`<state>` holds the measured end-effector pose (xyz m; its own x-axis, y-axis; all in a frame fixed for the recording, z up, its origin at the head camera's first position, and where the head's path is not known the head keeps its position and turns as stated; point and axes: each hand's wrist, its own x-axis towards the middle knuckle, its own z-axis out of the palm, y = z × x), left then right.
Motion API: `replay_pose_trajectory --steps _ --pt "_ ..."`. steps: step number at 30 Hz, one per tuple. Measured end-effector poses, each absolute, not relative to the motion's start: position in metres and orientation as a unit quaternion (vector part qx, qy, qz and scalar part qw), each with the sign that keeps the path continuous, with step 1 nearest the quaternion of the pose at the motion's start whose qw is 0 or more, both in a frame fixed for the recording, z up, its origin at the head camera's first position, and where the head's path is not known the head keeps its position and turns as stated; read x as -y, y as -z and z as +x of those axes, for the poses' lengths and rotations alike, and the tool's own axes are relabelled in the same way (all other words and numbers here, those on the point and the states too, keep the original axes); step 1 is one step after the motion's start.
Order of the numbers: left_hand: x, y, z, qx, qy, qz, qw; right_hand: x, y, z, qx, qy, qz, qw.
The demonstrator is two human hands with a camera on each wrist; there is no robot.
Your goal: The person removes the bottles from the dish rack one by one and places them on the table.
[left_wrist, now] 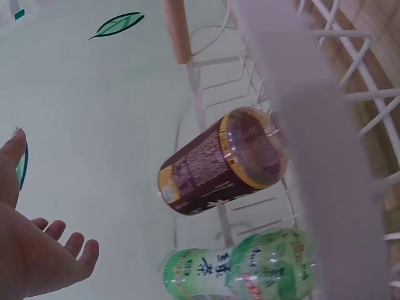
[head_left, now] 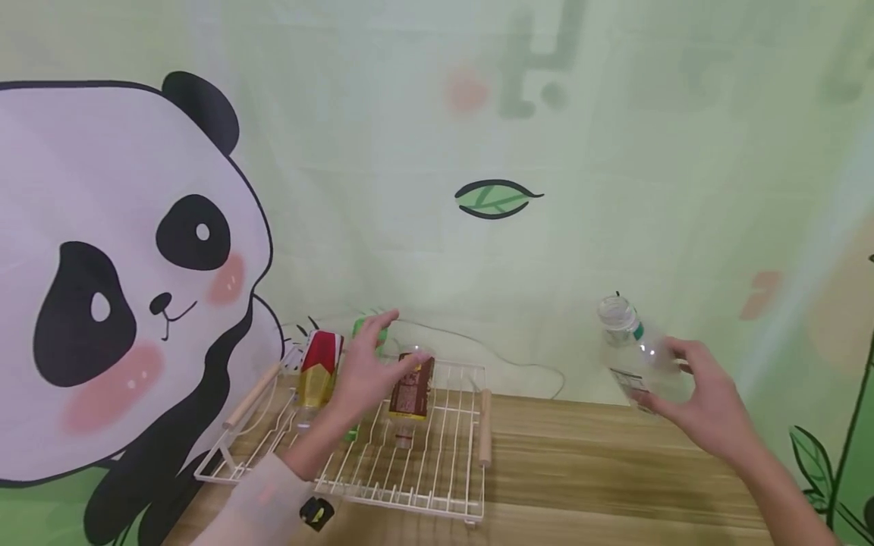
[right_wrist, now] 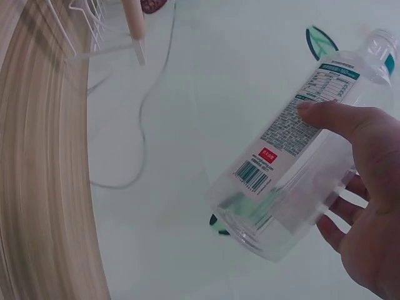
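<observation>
My right hand (head_left: 703, 409) grips a clear, empty-looking plastic bottle (head_left: 642, 356), mouth tilted up and to the left in the head view. Its thumb lies across the printed label (right_wrist: 300, 119), fingers curled behind the bottle. Above the white wire rack (head_left: 451, 497), my left hand (head_left: 365, 371) is held with fingers spread and nothing in it. Neck down in the rack stand a brown-labelled bottle (head_left: 413, 390) and a red-and-gold bottle (head_left: 321, 360). A green bottle (left_wrist: 244, 265) is partly hidden behind the left hand in the head view.
The rack has wooden handles (head_left: 485, 428) and stands on a wood-grain table (head_left: 567, 470). Behind it hangs a pale green backdrop (head_left: 382, 189) with a printed panda (head_left: 136, 288). A thin cord (head_left: 505, 356) runs along the backdrop. Near the left sleeve is a small black object (head_left: 316, 513).
</observation>
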<state>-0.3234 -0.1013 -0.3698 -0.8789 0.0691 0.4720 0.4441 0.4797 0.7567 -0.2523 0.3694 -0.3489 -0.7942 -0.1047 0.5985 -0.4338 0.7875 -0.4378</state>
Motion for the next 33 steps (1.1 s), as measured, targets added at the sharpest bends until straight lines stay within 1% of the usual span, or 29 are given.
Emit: replay_pose_trajectory --steps 5,8,12,18,22,25,33 --pt "0.099 0.384 -0.331 0.842 0.486 -0.131 0.192 -0.392 0.355 -0.257 0.904 -0.327 0.101 0.258" --pt "0.096 0.392 -0.334 0.848 0.479 -0.116 0.193 -0.404 0.36 -0.26 0.901 -0.344 0.08 0.252" --pt "0.094 0.403 -0.333 0.856 0.474 -0.104 0.179 -0.419 0.371 -0.262 0.896 -0.364 0.06 0.249" --pt "0.095 0.423 -0.334 0.868 0.46 -0.095 0.157 -0.439 0.389 -0.267 0.887 -0.387 0.03 0.25" --pt "0.097 0.435 -0.339 0.873 0.455 -0.087 0.15 -0.448 0.402 -0.27 0.887 -0.399 -0.006 0.231" --pt "0.098 0.44 -0.342 0.876 0.451 -0.082 0.15 -0.456 0.411 -0.272 0.887 -0.406 -0.035 0.218" --pt "0.098 0.451 -0.344 0.888 0.431 -0.079 0.14 -0.474 0.446 -0.275 0.879 -0.417 -0.084 0.216"
